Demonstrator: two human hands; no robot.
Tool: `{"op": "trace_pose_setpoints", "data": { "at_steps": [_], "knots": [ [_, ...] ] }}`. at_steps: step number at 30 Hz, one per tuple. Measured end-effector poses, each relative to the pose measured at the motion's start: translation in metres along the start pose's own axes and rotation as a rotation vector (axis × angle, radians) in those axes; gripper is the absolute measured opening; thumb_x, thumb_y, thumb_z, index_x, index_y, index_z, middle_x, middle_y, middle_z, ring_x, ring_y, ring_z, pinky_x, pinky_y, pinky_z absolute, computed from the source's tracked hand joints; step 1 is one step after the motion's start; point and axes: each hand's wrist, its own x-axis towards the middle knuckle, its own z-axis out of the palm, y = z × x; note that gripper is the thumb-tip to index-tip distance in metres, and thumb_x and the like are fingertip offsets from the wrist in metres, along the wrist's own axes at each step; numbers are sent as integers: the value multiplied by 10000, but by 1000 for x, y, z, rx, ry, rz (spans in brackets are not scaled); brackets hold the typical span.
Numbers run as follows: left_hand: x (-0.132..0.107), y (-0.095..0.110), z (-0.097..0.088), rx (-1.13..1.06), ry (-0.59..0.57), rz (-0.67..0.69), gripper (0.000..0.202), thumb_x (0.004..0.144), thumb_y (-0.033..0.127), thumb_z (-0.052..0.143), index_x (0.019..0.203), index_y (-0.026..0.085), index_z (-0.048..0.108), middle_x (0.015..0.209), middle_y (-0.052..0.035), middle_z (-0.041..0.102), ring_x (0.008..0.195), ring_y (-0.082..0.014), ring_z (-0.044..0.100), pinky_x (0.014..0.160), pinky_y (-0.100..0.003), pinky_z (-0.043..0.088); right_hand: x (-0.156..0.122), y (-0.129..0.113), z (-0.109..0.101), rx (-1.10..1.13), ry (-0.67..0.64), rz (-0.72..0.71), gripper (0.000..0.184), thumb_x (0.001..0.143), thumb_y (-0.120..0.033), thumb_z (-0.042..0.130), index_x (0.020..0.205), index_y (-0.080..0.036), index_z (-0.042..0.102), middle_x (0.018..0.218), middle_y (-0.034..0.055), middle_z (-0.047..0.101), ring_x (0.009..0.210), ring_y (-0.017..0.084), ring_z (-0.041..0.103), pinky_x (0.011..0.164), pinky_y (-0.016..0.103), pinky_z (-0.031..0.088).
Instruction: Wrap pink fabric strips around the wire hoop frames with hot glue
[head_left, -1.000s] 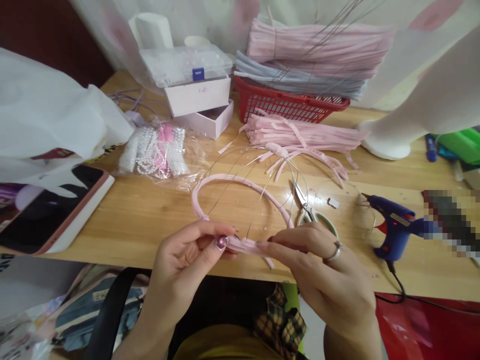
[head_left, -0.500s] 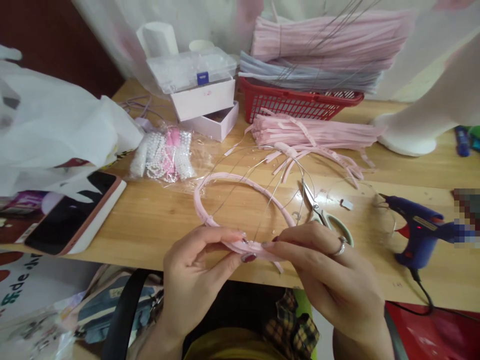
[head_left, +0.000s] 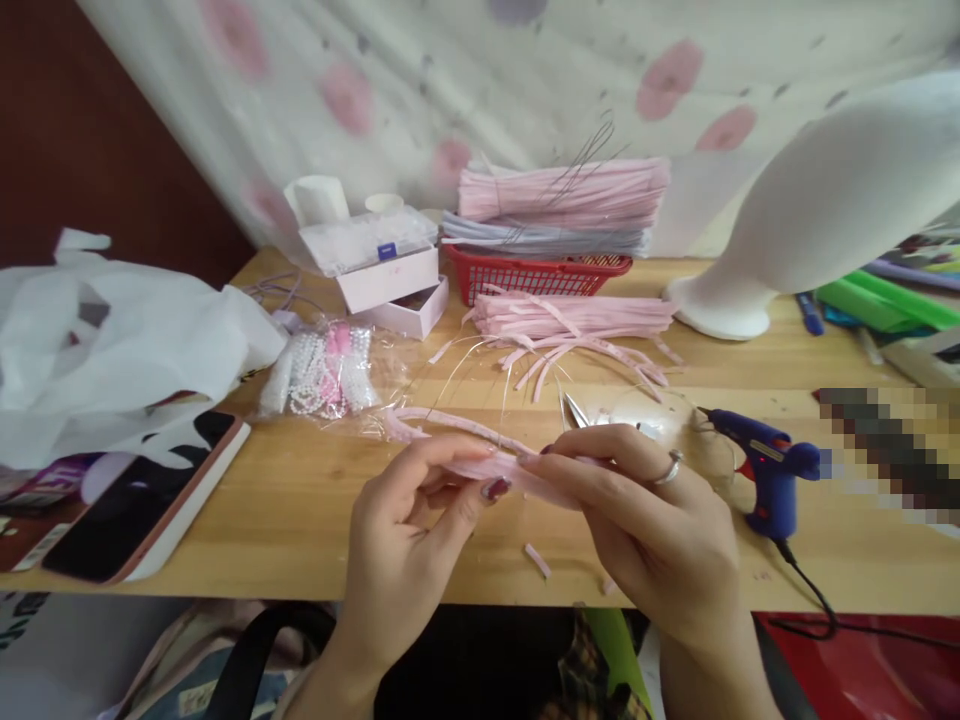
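Observation:
A pink fabric-wrapped hoop with thin wires rising from it is held between my two hands, just above the table's near part. My left hand pinches its near side between thumb and fingers. Close beside, my right hand, with a ring on one finger, grips the same side. The hoop's far side shows behind the fingers, tilted nearly edge-on. Scissors lie just beyond my right hand, their handles mostly hidden. A small pink scrap lies below the hands.
A blue glue gun with a cord stands at right. Pink strips lie before a red basket of bundles. A white mannequin head stands behind. At left are bagged pearl strings, a phone and a white plastic bag.
The view has tipped upward, showing more curtain and the mannequin head. The hoop now looks flatter, and both hands keep hold of it. The pink scrap below is now in plain view.

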Motion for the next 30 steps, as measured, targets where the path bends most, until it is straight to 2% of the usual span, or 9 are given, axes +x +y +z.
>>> {"op": "trace_pose_setpoints", "data": {
  "at_steps": [7,10,14,17,20,23,26,28,30],
  "knots": [
    [1,3,0,-73,-31,-38,130,878,136,737,903,263,733,834,53,782,730,-90,760,708,-124,613,1,-2,2,-32,54,-32,434,892,18,492,1143,-240,734,936,44,689,755,138,678,648,263,536],
    [0,2,-3,-86,-37,-64,148,883,123,725,896,271,732,827,63,783,717,-79,757,704,-114,607,-1,-1,3,-41,41,-48,464,885,45,473,1162,-227,727,944,53,681,771,141,674,635,256,535],
    [-1,-1,-5,-67,-16,-65,111,879,150,731,888,260,729,792,43,773,702,-108,762,691,-155,628,-8,-1,3,-34,17,-36,439,893,30,489,1204,-201,697,1004,75,687,838,164,686,668,274,554],
    [-3,1,-5,-4,46,-63,49,857,203,760,870,237,727,754,19,759,670,-142,761,675,-208,647,-14,-3,2,-20,47,-10,456,888,35,505,1230,-212,680,1032,74,703,878,176,697,724,296,570],
    [-5,3,-5,51,155,-94,95,828,268,797,848,216,721,731,8,754,648,-158,757,664,-234,652,-18,-4,1,-40,119,-6,471,854,88,526,1184,-203,694,991,62,698,856,168,692,716,291,565],
    [-5,1,-6,16,221,-138,163,801,300,829,876,206,719,757,4,762,683,-157,766,685,-220,649,-20,-4,1,-48,131,-1,446,843,118,529,1135,-174,698,981,63,680,858,158,678,725,282,556],
    [-3,-4,-9,-69,203,-114,205,774,291,858,898,194,726,759,3,765,697,-151,767,679,-204,651,-19,-1,1,-28,91,9,410,855,116,534,1123,-156,684,969,61,670,856,151,663,730,275,544],
    [-2,-5,-10,-138,195,-88,202,761,278,872,883,196,734,743,14,765,685,-134,762,666,-179,645,-19,1,2,-35,78,27,365,876,83,562,1130,-153,676,946,55,659,826,144,653,714,265,536],
    [-2,-4,-9,-204,245,-125,200,746,266,886,869,210,739,736,37,765,662,-100,750,676,-141,628,-18,3,4,-31,75,54,303,905,28,587,1129,-158,670,912,43,642,792,135,644,696,252,530]
  ]
}}
